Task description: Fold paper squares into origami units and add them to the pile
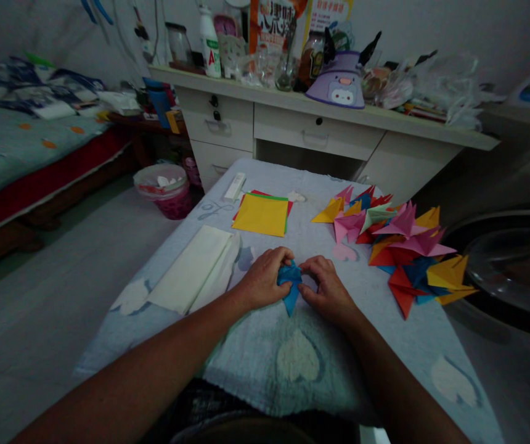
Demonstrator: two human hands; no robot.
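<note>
A piece of blue folded origami paper [291,298] is between my two hands at the middle of the table, its narrow point facing me. My left hand [265,280] grips its left side, with the thumb on top and the fingers curled at the upper edge. At the right edge, the thumb and index finger of my right hand [330,288] close on the paper; the exact contact is small and dim. Just beyond my hands lies a stack of square paper sheets [261,214], yellow on top, with green and red edges showing.
Many folded paper cranes [403,231] in several colours are heaped at the right. A folded white paper or cloth [191,268] lies left, with a small white box [235,187] behind. Beyond stand a cluttered desk [320,126], a pink bin [166,191] and a washing machine [514,246].
</note>
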